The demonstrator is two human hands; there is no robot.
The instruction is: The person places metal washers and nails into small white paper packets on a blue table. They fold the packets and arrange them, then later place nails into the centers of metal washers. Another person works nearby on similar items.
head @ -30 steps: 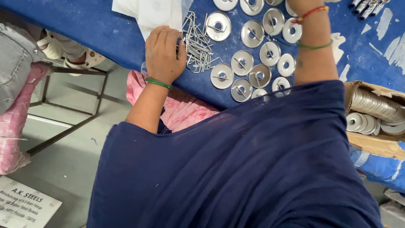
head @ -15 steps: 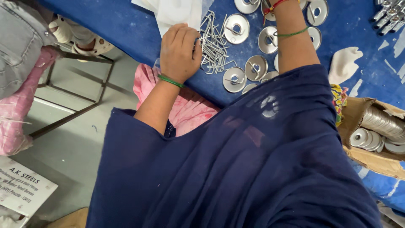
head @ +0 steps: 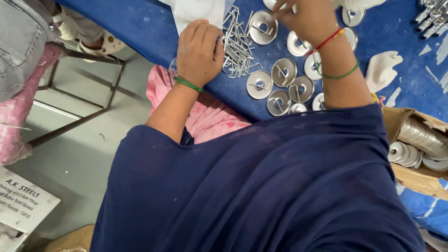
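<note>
On the blue cloth-covered tabletop (head: 140,28), the person's left hand (head: 199,46) rests knuckles up, its grip curled closed against the edge of a loose heap of thin bent steel wire pins (head: 237,44); whether a pin sits inside the fingers cannot be told. Just beyond that grip to the right lie round shiny steel discs with centre holes (head: 283,72), each with a wire pin laid across it, set side by side and some touching. Farther up, the right hand (head: 303,16) hovers over the upper discs, its grip pinched closed on something small at the fingertips, too hidden to name. Beside the right forearm lies a torn scrap of white paper (head: 382,67). Well off to the right of both grips, an open brown cardboard box (head: 413,179) holds stacked steel discs.
</note>
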